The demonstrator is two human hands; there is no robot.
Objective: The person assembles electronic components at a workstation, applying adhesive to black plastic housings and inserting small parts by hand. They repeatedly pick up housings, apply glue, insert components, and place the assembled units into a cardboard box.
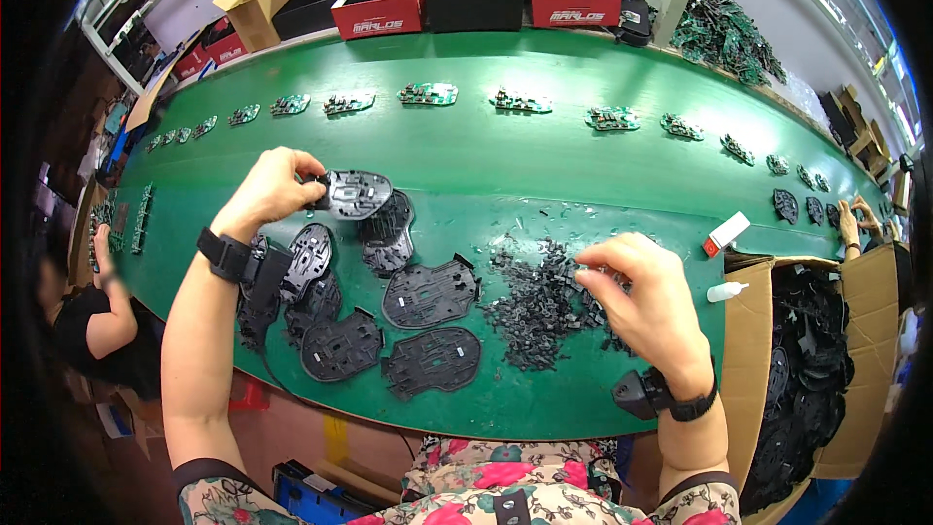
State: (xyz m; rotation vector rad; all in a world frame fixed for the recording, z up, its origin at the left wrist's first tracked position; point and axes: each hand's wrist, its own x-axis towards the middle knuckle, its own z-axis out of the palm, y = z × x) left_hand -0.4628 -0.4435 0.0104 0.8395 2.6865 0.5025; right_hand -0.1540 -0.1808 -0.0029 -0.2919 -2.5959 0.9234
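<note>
My left hand [272, 190] grips a black plastic mouse base shell [362, 196] by its left end, tilted above the green table. Below it lie more black base shells, such as one flat shell [431, 294] and another nearer the front edge [434, 362]; several overlap in a loose stack at the left. My right hand [649, 294] hovers over the right side of a heap of tiny black plastic parts [535, 319]. Its thumb and forefinger are pinched together, and anything between them is too small to name. Dark straps with small devices circle both wrists.
Green circuit boards [428, 93] form a long row across the green worktop [544, 160]. To the right are a small white box [727, 233], a white dropper bottle [727, 291] and a carton [748, 360] of black shells. Red-and-black boxes [384, 15] line the back. Co-workers sit at both ends.
</note>
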